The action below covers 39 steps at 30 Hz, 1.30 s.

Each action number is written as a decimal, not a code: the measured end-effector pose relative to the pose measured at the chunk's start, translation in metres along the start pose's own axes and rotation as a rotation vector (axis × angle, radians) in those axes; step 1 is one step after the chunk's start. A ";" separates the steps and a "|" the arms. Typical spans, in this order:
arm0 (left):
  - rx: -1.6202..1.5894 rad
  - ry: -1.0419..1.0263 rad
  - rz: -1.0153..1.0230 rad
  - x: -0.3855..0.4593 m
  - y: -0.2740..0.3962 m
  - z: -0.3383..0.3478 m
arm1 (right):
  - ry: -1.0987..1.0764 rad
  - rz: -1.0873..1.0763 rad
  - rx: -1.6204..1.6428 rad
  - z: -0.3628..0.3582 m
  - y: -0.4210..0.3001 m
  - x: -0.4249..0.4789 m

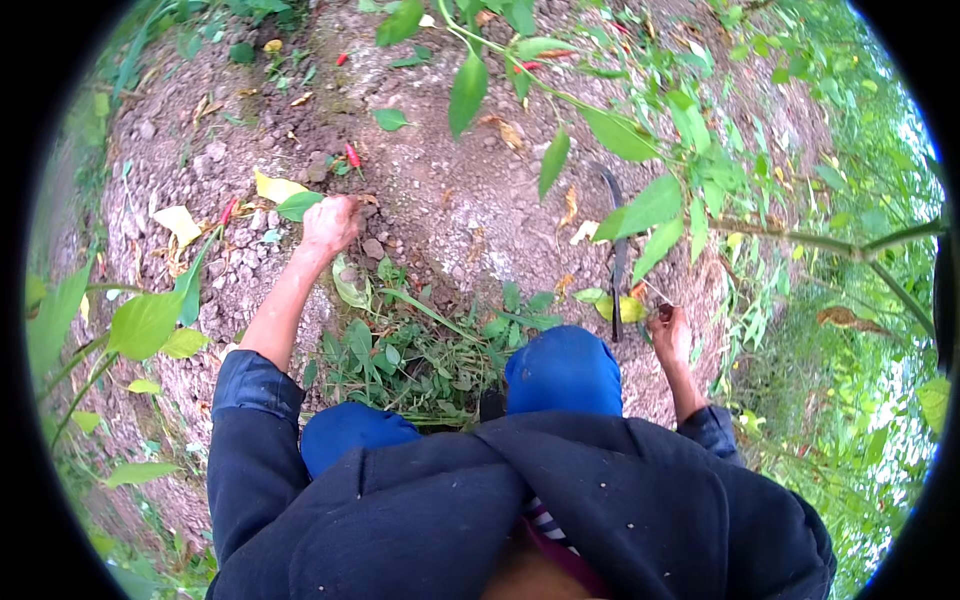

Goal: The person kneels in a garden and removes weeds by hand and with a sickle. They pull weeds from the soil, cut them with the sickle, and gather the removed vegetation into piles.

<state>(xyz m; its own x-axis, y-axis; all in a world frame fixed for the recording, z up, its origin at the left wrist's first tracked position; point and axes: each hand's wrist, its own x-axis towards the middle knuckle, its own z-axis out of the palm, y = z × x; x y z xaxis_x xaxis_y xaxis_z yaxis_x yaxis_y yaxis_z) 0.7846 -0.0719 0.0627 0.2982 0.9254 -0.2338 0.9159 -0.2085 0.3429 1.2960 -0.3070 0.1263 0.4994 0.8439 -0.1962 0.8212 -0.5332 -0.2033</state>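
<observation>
Over the bare soil, my left hand point(331, 223) is lowered with its fingers bent at the ground, beside a yellow leaf point(278, 186) and a green leaf point(300, 205). Whether its fingers pinch anything is hidden. A red chili pepper point(353, 156) lies on the soil just above it. My right hand point(670, 330) is low at the right, fingers curled, with a thin pale stalk at the fingertips; its grip is too small to tell. To its left lies a dark curved sickle point(619, 255), near a yellowing leaf point(621, 308).
A pile of pulled weeds point(405, 360) lies before my blue-clad knees point(566, 367). A leafy pepper branch point(570, 97) hangs across the upper right, and a thick plant stem point(810, 238) reaches in from the right. More leaves point(150, 322) stand at the left.
</observation>
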 end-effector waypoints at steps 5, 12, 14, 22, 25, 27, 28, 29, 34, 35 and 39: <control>0.049 -0.031 -0.005 -0.013 0.004 -0.009 | -0.188 0.169 -0.126 0.002 0.008 -0.001; 0.115 -0.044 0.014 -0.029 -0.003 0.006 | -0.104 0.025 0.057 -0.011 -0.037 0.003; 0.141 -0.026 -0.007 -0.033 0.005 0.005 | -0.139 -0.053 0.059 -0.004 -0.051 0.000; 0.299 0.211 -0.007 -0.015 -0.025 -0.038 | -0.212 -0.262 -0.100 0.014 -0.090 -0.010; 0.405 0.434 -0.030 -0.029 -0.063 -0.072 | -0.233 -0.221 0.267 0.008 -0.121 -0.021; 0.492 0.454 -0.086 -0.037 -0.070 -0.107 | -0.291 -0.253 0.507 -0.006 -0.142 -0.030; 0.495 0.517 -0.082 -0.039 -0.074 -0.121 | -0.290 -0.289 0.497 -0.006 -0.143 -0.032; 0.561 0.567 -0.070 -0.044 -0.079 -0.136 | -0.372 -0.329 0.578 0.010 -0.128 -0.025; 0.700 0.583 -0.271 -0.086 -0.096 -0.199 | -0.752 -0.378 0.464 -0.002 -0.197 0.010; 0.730 0.505 -0.349 -0.094 -0.097 -0.210 | -0.697 -0.452 0.470 -0.001 -0.207 0.020; 0.745 0.588 -0.347 -0.124 -0.114 -0.219 | -0.505 -0.669 0.457 -0.020 -0.266 0.041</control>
<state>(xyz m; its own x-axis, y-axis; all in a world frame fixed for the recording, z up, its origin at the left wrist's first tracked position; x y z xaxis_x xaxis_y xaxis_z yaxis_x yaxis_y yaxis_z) 0.5842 -0.0932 0.2519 -0.0124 0.9397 0.3416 0.9214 0.1435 -0.3612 1.1035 -0.1289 0.1916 -0.3009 0.9138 -0.2728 0.6524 -0.0114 -0.7578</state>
